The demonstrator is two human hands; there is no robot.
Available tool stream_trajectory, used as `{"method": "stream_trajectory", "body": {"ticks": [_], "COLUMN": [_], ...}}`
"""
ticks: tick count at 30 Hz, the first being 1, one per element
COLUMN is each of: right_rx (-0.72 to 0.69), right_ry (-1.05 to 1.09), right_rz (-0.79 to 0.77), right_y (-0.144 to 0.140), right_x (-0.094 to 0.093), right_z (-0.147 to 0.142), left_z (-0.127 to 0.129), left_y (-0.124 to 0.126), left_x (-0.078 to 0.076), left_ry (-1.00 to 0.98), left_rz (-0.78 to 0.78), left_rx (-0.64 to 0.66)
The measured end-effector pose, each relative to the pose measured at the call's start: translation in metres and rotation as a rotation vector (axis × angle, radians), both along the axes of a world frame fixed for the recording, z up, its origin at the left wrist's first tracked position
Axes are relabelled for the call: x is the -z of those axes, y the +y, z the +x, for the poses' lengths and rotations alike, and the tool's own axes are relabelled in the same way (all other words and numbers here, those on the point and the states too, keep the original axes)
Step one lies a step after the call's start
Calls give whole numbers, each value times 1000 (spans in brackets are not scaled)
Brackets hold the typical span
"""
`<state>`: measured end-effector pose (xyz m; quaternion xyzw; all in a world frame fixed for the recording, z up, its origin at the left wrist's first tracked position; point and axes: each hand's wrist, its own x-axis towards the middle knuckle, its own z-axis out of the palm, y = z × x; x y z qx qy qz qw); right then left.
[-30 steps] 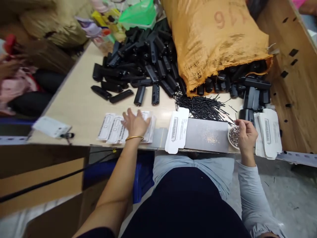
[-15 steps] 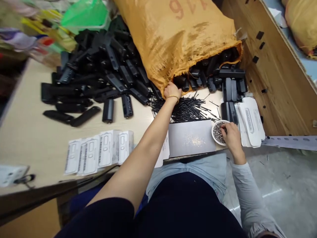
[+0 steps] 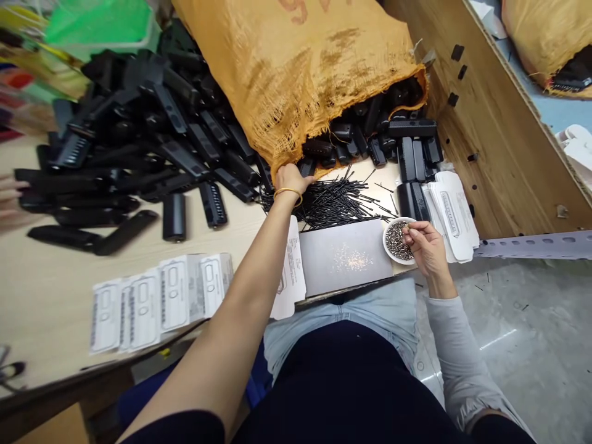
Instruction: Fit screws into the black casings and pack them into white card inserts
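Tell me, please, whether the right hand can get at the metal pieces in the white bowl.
Probably yes: the right hand is at the rim of the white bowl, whose open top leaves the metal pieces exposed.

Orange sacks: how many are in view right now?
2: one large sack on the table, its near edge at the left hand, and another sack at top right, beyond the wooden board. Both run out of frame; others may be hidden.

The sack (image 3: 314, 74) is looking rough and woven, black cases (image 3: 174, 217) are showing shiny plastic, tiny bits (image 3: 396, 240) are glinting like metal.
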<state>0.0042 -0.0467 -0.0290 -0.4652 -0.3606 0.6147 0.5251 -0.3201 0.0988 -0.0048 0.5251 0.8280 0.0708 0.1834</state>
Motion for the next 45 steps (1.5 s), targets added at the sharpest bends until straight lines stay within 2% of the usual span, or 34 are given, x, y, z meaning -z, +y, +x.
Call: {"method": "stream_trajectory", "body": {"ticks": [4, 6, 7, 9, 11, 12, 14, 17, 22, 29, 36, 38, 42, 45], "right_rx": [26, 21, 9, -22, -20, -4, 25, 31, 72, 136, 170, 157, 175, 210], "right_ry": [30, 28, 25, -12, -111, -178, -301, -389, -473, -720, -731, -710, -541, -508], "right_rz": [-20, 8, 32, 92, 154, 183, 236, 302, 368, 686, 754, 740, 531, 483], "right_y": [2, 1, 0, -2, -6, -9, -13, -19, -24, -23, -24, -25, -29, -34], "right_x": [-5, -6, -7, -8, -9, -10, -9, -6, -6, -17, -12, -7, 3, 9], "right_z": [-22, -43, -55, -79, -100, -108, -118, -121, -122, -127, -128, -129, -131, -133], "left_z": [-8, 0, 7, 25, 41, 48, 56, 60, 61, 63, 64, 64, 66, 68], "left_y": [-42, -70, -84, -109, -126, -133, -140, -144, -145, -151, -156, -156, -159, -158], "left_x": [-11, -16, -18, -20, -21, -21, -22, -22, -21, -25, -24, -22, -17, -18], "left_ry": [-143, -430, -659, -1223, -1702, -1855, -2015, -2077, -2122, -2125, -2081, -2059, -2037, -2034], "left_rz": [369, 533, 571, 515, 345, 283, 249, 309, 288, 352, 391, 405, 468, 476], "left_rx": [38, 26, -1, -139, -374, -497, -688, -802, -865, -829, -731, -726, -629, -586]}}
